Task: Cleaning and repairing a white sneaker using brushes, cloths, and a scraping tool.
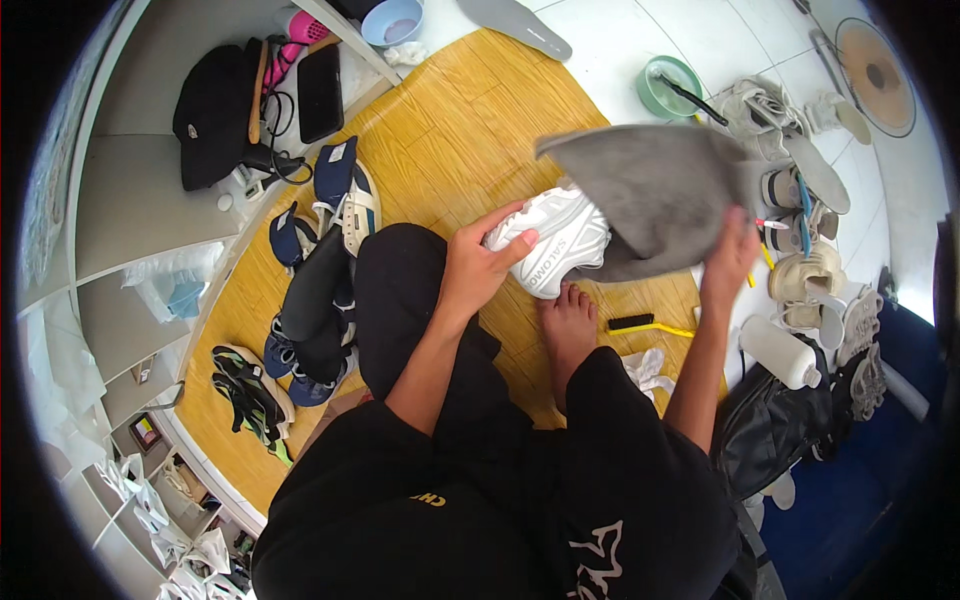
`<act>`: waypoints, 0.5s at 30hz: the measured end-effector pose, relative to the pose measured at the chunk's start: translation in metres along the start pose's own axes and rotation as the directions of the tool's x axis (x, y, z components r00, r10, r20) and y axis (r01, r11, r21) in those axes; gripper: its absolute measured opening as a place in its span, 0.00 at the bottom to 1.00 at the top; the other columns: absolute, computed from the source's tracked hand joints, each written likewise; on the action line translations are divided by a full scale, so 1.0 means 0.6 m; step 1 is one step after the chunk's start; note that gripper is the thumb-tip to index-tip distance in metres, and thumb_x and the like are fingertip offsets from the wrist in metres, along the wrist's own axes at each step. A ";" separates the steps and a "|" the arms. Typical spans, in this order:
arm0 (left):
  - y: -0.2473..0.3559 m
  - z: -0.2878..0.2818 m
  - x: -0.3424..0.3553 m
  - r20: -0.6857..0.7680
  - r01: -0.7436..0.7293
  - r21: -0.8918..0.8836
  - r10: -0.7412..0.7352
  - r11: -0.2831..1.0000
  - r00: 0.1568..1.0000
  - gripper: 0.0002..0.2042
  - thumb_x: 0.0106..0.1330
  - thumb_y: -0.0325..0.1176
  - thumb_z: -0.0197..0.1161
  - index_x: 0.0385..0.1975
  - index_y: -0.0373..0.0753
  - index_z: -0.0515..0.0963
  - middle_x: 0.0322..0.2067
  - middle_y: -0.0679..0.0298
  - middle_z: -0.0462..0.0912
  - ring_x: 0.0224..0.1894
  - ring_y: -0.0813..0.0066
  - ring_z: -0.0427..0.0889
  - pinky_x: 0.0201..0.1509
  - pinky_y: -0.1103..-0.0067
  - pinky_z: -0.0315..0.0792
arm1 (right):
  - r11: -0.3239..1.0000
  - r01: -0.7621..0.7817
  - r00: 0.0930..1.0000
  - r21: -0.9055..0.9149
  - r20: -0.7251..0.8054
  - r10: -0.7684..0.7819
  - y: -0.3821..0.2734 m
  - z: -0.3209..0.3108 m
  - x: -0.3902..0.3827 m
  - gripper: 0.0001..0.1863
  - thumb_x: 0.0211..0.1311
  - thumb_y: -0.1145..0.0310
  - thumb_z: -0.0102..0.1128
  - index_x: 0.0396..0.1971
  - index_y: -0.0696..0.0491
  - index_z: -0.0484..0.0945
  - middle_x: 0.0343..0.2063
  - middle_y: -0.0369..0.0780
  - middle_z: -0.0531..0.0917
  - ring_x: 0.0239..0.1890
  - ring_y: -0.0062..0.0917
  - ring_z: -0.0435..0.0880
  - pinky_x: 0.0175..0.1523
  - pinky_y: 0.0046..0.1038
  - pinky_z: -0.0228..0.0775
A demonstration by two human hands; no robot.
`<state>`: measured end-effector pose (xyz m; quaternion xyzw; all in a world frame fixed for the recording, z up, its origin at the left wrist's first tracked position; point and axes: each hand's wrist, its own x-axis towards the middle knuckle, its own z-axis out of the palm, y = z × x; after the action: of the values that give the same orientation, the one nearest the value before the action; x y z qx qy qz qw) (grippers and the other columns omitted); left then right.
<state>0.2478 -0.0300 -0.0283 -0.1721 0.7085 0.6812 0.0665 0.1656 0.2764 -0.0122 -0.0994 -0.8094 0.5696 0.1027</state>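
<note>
My left hand point(485, 255) grips a white sneaker point(550, 235) with pale raised lettering on its side, held above the wooden-patterned mat point(470, 120). My right hand point(730, 255) holds the right edge of a grey cloth point(660, 190), which is blurred at that side and hangs over the far end of the shoe, hiding part of it. My bare foot point(570, 340) is just below the sneaker. A yellow-handled brush point(650, 323) lies to the right of the foot, near a crumpled white cloth point(645, 372).
Several shoes point(320, 310) stand along the left, beside grey shelves point(150, 250) with a black cap point(215, 125). On the right are more shoes point(800, 275), a green bowl point(668, 85), a white bottle point(775, 350), a round fan point(875, 75) and a black bag point(770, 440).
</note>
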 end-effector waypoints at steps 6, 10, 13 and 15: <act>-0.010 -0.021 -0.015 -0.119 -0.105 -0.165 0.086 0.981 0.989 0.29 0.63 0.43 0.70 0.56 0.25 0.75 0.47 0.57 0.83 0.46 0.78 0.79 0.52 0.79 0.73 | 0.832 -0.255 0.886 0.493 -0.226 0.406 -0.071 -0.075 -0.074 0.30 0.75 0.49 0.47 0.64 0.58 0.66 0.60 0.45 0.74 0.60 0.34 0.75 0.63 0.39 0.68; -0.018 -0.017 -0.018 -0.153 -0.116 -0.302 0.072 0.946 0.986 0.30 0.64 0.45 0.69 0.56 0.25 0.74 0.49 0.58 0.82 0.48 0.77 0.78 0.53 0.79 0.72 | 0.784 -0.258 0.956 0.565 0.031 0.292 -0.050 -0.033 -0.136 0.22 0.72 0.54 0.52 0.57 0.53 0.70 0.56 0.44 0.75 0.55 0.35 0.77 0.56 0.36 0.71; -0.001 0.012 -0.018 -0.055 -0.045 -0.427 0.023 0.903 0.998 0.31 0.67 0.49 0.64 0.60 0.27 0.71 0.49 0.57 0.81 0.50 0.74 0.80 0.57 0.77 0.72 | 0.919 0.196 0.964 -0.343 0.237 -0.118 0.043 0.104 -0.261 0.16 0.69 0.57 0.51 0.49 0.51 0.73 0.46 0.42 0.77 0.47 0.36 0.77 0.49 0.38 0.69; 0.008 0.011 -0.029 0.117 0.214 -0.634 -0.181 0.743 0.976 0.35 0.70 0.57 0.55 0.64 0.31 0.66 0.53 0.57 0.79 0.55 0.68 0.79 0.63 0.72 0.70 | 0.457 0.538 0.833 -0.708 0.531 -0.159 0.063 0.165 -0.310 0.12 0.67 0.60 0.50 0.44 0.49 0.76 0.40 0.40 0.78 0.41 0.36 0.77 0.44 0.39 0.67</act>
<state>0.2614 -0.0207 -0.0184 -0.2421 0.4084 0.8753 0.0924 0.3182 0.1480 -0.0905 0.1518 -0.9847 0.0852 -0.0037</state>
